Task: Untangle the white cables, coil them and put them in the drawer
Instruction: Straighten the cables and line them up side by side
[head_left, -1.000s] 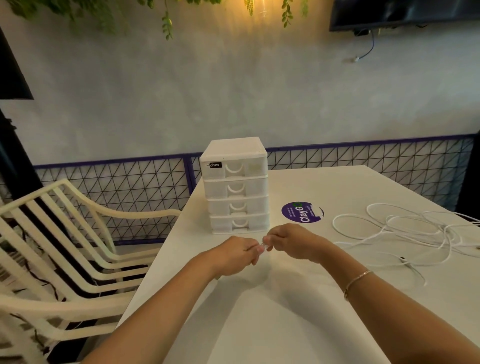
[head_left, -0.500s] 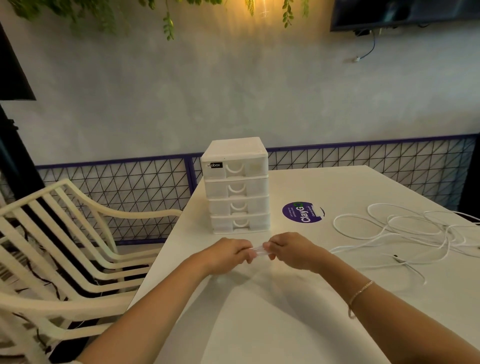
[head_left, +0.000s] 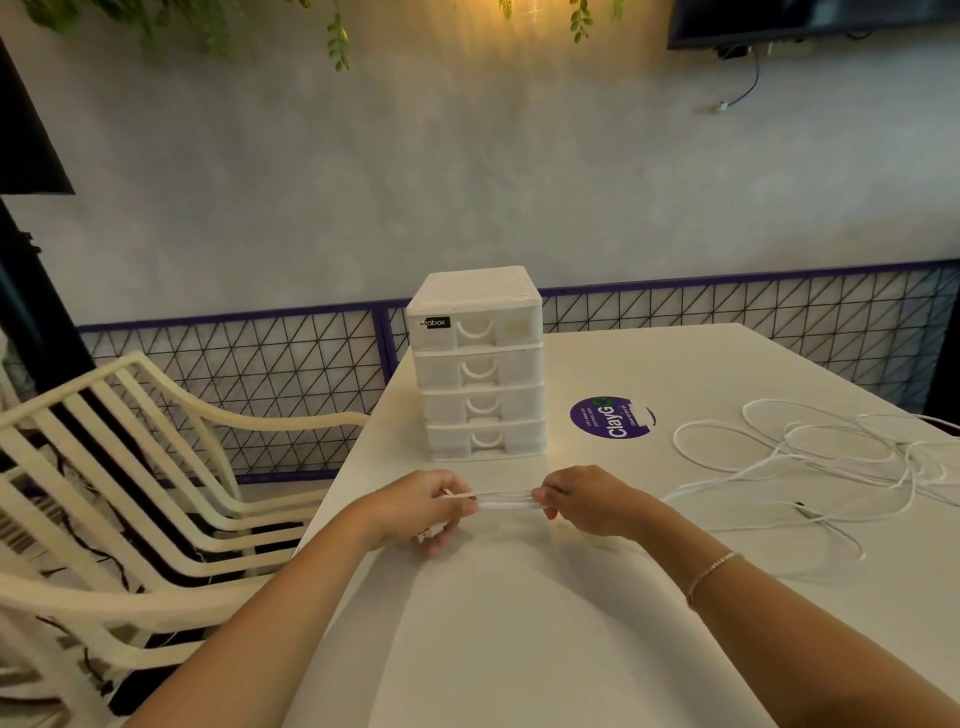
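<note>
Pinching a short bundle of white cable at each end, the left hand and right hand hold it taut between them, fingers curled round the strands. Its long axis runs from 9 o'clock to 3 o'clock across the table. The drawer unit stands at 12 o'clock, just beyond the hands, with 4 drawers, all closed; the left hand looks slightly nearer to it. A black label on the top drawer reads "box" after some blurred letters. At 2 o'clock lies a purple sticker reading "ClayG". Further out, toward 3 o'clock, loose white cables sprawl in tangled loops, with the right hand nearer.
</note>
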